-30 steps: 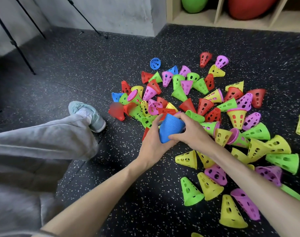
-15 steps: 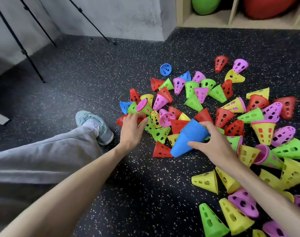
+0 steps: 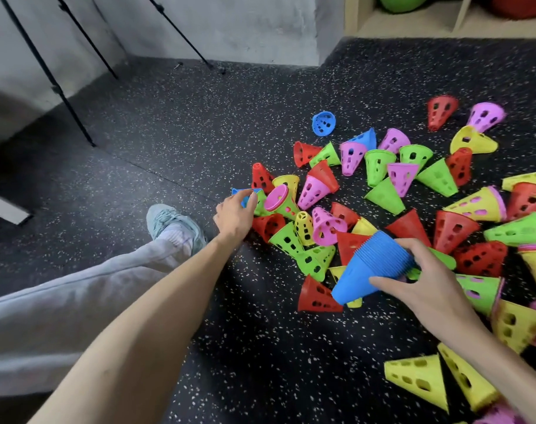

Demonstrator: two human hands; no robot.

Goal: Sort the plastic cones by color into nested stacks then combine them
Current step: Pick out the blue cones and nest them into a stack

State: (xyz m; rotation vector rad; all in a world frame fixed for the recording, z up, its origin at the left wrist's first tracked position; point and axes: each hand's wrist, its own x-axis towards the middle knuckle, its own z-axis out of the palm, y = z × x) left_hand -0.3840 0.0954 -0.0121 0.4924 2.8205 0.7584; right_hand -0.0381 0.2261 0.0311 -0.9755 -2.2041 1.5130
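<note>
Cones scattered over dark speckled floor (image 3: 199, 123), red, green, yellow, pink and a few blue, most lying on their sides in a loose pile (image 3: 382, 191) at centre-right. Right hand (image 3: 425, 289) grips nested blue stack (image 3: 372, 267), thumb under the narrow end, fingers curled over the wide ribbed rims; stack is tilted, narrow end pointing down-left, held just above a red cone (image 3: 317, 296) and a yellow one partly hidden beneath it. Left hand (image 3: 234, 217) is at the left edge of the pile, thumb and fingertips pinching the rim of a single blue cone (image 3: 243, 194) that lies on the floor beside a green cone capped with pink (image 3: 280, 201). Whether that blue cone is lifted off the floor cannot be told. Two more blue cones lie farther back: one on its own, open end toward camera (image 3: 323, 123), well apart from the hands, and one wedged behind pink cones (image 3: 366, 139). Grey trouser leg (image 3: 77, 289) and pale teal shoe (image 3: 171, 221) stretch out at left, shoe near left wrist. Black tripod legs (image 3: 46, 71) stand by grey wall (image 3: 230, 26) at top left. Wooden shelf (image 3: 413, 22) at top right holds a green ball (image 3: 398, 1) and something red, cut off by frame edge.
</note>
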